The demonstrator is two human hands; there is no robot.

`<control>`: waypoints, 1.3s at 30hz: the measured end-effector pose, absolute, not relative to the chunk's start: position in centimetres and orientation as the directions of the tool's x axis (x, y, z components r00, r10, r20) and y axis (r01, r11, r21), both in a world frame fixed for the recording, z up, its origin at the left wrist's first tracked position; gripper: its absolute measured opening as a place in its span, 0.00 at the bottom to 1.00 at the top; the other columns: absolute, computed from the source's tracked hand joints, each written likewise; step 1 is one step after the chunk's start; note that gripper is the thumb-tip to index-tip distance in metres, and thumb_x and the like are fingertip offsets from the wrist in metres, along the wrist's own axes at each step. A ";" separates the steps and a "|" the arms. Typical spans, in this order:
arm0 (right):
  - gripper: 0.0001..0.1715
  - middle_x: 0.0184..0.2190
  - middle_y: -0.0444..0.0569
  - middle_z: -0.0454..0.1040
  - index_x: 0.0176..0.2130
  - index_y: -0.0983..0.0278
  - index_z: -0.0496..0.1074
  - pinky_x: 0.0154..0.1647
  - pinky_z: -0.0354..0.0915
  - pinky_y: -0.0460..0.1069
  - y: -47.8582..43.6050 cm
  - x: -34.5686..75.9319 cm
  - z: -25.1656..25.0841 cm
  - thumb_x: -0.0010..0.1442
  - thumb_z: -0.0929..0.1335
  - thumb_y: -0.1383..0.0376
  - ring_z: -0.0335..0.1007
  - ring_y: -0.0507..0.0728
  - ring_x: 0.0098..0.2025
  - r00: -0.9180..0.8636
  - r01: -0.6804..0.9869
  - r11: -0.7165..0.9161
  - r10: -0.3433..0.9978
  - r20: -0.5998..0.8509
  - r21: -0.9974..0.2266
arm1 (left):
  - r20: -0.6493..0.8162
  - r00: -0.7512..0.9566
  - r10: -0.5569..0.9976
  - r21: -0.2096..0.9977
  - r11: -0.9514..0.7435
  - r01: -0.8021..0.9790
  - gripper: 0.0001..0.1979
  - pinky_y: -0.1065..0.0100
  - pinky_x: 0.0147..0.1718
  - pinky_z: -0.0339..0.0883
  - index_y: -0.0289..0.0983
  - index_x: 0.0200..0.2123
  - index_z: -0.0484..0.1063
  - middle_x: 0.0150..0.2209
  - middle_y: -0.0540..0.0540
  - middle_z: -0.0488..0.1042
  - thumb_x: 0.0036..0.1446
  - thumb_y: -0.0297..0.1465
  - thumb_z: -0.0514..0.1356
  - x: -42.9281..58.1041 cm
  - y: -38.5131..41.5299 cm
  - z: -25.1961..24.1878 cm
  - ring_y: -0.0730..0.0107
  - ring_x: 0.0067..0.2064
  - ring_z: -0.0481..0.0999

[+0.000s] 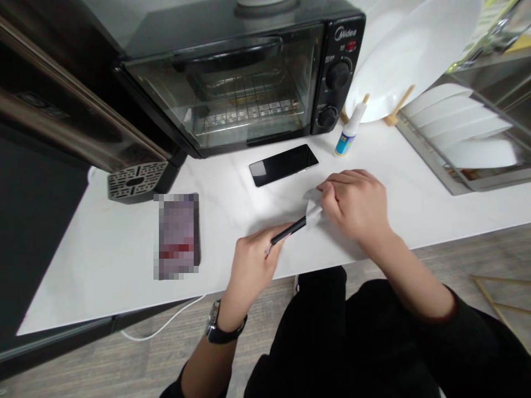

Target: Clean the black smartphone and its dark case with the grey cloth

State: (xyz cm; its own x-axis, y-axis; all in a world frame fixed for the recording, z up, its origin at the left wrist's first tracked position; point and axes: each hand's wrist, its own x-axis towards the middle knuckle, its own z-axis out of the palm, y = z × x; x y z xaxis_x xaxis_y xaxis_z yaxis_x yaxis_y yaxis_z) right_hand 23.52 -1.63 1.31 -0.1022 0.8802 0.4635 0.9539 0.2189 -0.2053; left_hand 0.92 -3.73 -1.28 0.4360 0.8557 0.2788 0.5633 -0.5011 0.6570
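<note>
Pinched between the thumb and fingers of the left hand (255,262), a thin black object (289,230) sits near the centre of the frame, over the counter (224,232) by its near edge. It shows edge-on, so I cannot tell what its faces look like. The right hand (357,207), just right of centre, has its fingers bunched on a white cloth (314,207), perhaps tissue, at the object's far end. Holding the object from its near end probably steadies it and leaves that far end within the right hand's reach.

The left wrist wears a watch (213,323); below the counter, at lower left, a white cable (164,327) loops down. A pixelated flat item (178,232) lies left of the hands. Just beyond them lie a dark phone (284,165) and, upright to its right, a small bottle (349,132); both would likely hinder a low reach towards the upper middle of the frame. Farther back are a drip tray (136,182) at left, a toaster oven (319,130) in the upper middle, and large plates (394,72) and a dish rack (440,157) at upper right.
</note>
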 end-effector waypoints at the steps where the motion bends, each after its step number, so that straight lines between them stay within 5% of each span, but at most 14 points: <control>1: 0.24 0.32 0.50 0.83 0.32 0.64 0.80 0.57 0.61 0.58 -1.6 23.6 1.3 0.71 0.60 0.66 0.76 0.61 0.39 -0.074 0.957 0.197 0.876 0.476 -0.213 | 0.279 0.434 0.857 0.663 -0.499 0.559 0.09 0.71 0.42 0.73 0.39 0.47 0.80 0.44 0.45 0.86 0.71 0.29 0.59 1.0 -3.7 -1.3 0.66 0.43 0.85; 4: 0.22 0.34 0.49 0.83 0.31 0.63 0.80 0.66 0.55 0.60 -2.3 20.7 1.1 0.71 0.61 0.66 0.76 0.61 0.43 -0.105 0.944 0.247 0.852 0.513 -0.217 | 0.320 0.428 0.845 0.619 -0.528 0.581 0.08 0.71 0.34 0.70 0.37 0.37 0.78 0.34 0.46 0.84 0.68 0.27 0.59 0.9 -3.7 -1.5 0.67 0.34 0.83; 9: 0.20 0.27 0.46 0.78 0.28 0.62 0.77 0.49 0.60 0.56 -3.6 14.6 1.2 0.69 0.63 0.65 0.71 0.58 0.37 -0.287 0.867 0.455 0.788 0.545 -0.203 | 0.375 0.401 0.836 0.576 -0.549 0.606 0.12 0.69 0.21 0.57 0.39 0.26 0.67 0.21 0.49 0.74 0.61 0.23 0.53 0.4 -3.5 -2.0 0.70 0.20 0.70; 14: 0.24 0.27 0.47 0.79 0.28 0.62 0.76 0.43 0.58 0.57 -2.1 19.8 1.2 0.72 0.60 0.65 0.70 0.58 0.34 -0.281 0.899 0.407 0.818 0.503 -0.160 | 0.322 0.420 0.848 0.598 -0.527 0.604 0.12 0.71 0.25 0.62 0.37 0.28 0.73 0.24 0.50 0.78 0.65 0.25 0.57 0.9 -3.6 -1.5 0.71 0.24 0.74; 18: 0.23 0.29 0.50 0.81 0.29 0.62 0.76 0.50 0.58 0.58 -1.5 22.8 1.0 0.71 0.60 0.66 0.73 0.61 0.38 -0.137 0.951 0.262 0.831 0.538 -0.162 | 0.284 0.411 0.866 0.660 -0.488 0.572 0.10 0.71 0.36 0.70 0.39 0.46 0.81 0.39 0.47 0.86 0.72 0.30 0.58 1.3 -3.8 -1.3 0.68 0.37 0.83; 21: 0.22 0.30 0.48 0.82 0.29 0.63 0.78 0.55 0.57 0.58 -2.6 19.6 0.9 0.71 0.61 0.67 0.74 0.60 0.39 -0.181 0.923 0.338 0.799 0.573 -0.181 | 0.342 0.427 0.837 0.618 -0.543 0.569 0.10 0.70 0.30 0.67 0.36 0.36 0.79 0.32 0.46 0.83 0.69 0.27 0.57 1.0 -3.9 -1.6 0.68 0.31 0.81; 24: 0.22 0.26 0.47 0.78 0.26 0.62 0.75 0.48 0.58 0.56 -3.7 15.8 1.0 0.70 0.63 0.66 0.72 0.59 0.36 -0.281 0.878 0.452 0.755 0.593 -0.159 | 0.382 0.415 0.826 0.585 -0.564 0.583 0.12 0.68 0.23 0.61 0.38 0.25 0.70 0.23 0.47 0.77 0.61 0.25 0.56 0.5 -3.8 -2.0 0.67 0.24 0.75; 27: 0.24 0.25 0.46 0.76 0.25 0.62 0.74 0.42 0.58 0.56 -3.6 16.1 0.9 0.71 0.62 0.65 0.71 0.57 0.33 -0.331 0.859 0.495 0.730 0.598 -0.131 | 0.380 0.426 0.821 0.585 -0.570 0.577 0.10 0.68 0.23 0.62 0.38 0.25 0.69 0.24 0.48 0.77 0.59 0.24 0.56 0.4 -3.8 -2.1 0.67 0.24 0.76; 31: 0.24 0.30 0.49 0.82 0.30 0.64 0.78 0.42 0.58 0.57 -2.5 21.9 0.4 0.72 0.60 0.66 0.74 0.59 0.35 -0.217 0.913 0.374 0.784 0.582 -0.164 | 0.324 0.462 0.826 0.650 -0.549 0.525 0.12 0.69 0.40 0.75 0.37 0.42 0.80 0.41 0.47 0.86 0.66 0.20 0.57 0.9 -3.9 -1.6 0.66 0.41 0.86; 34: 0.26 0.35 0.50 0.85 0.33 0.64 0.80 0.45 0.58 0.58 -2.2 24.6 0.1 0.73 0.58 0.66 0.76 0.60 0.39 -0.105 0.944 0.264 0.809 0.578 -0.197 | 0.310 0.477 0.822 0.692 -0.540 0.480 0.19 0.69 0.54 0.74 0.40 0.56 0.78 0.54 0.47 0.84 0.68 0.18 0.56 1.3 -4.0 -1.3 0.68 0.54 0.84; 36: 0.25 0.37 0.49 0.85 0.34 0.62 0.80 0.48 0.57 0.59 -2.4 23.6 0.1 0.74 0.58 0.66 0.77 0.61 0.43 -0.081 0.947 0.245 0.805 0.588 -0.206 | 0.308 0.476 0.824 0.687 -0.539 0.488 0.17 0.69 0.52 0.75 0.39 0.53 0.79 0.52 0.47 0.85 0.68 0.19 0.57 1.3 -3.9 -1.3 0.67 0.52 0.85; 39: 0.23 0.35 0.47 0.85 0.34 0.60 0.80 0.49 0.57 0.59 -3.4 19.2 0.3 0.73 0.60 0.67 0.76 0.61 0.43 -0.155 0.919 0.334 0.793 0.590 -0.208 | 0.368 0.457 0.810 0.602 -0.582 0.546 0.10 0.70 0.34 0.74 0.36 0.34 0.77 0.34 0.46 0.85 0.66 0.22 0.57 1.0 -3.7 -1.7 0.66 0.35 0.85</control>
State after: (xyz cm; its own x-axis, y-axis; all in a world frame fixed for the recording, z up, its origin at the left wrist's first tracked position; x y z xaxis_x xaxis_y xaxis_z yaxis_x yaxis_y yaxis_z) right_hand 19.17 -3.35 0.31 -0.1549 0.7926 0.5898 0.9193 0.3343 -0.2078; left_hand 0.99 -3.75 -1.74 0.4573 0.8097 0.3677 0.5463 -0.5820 0.6023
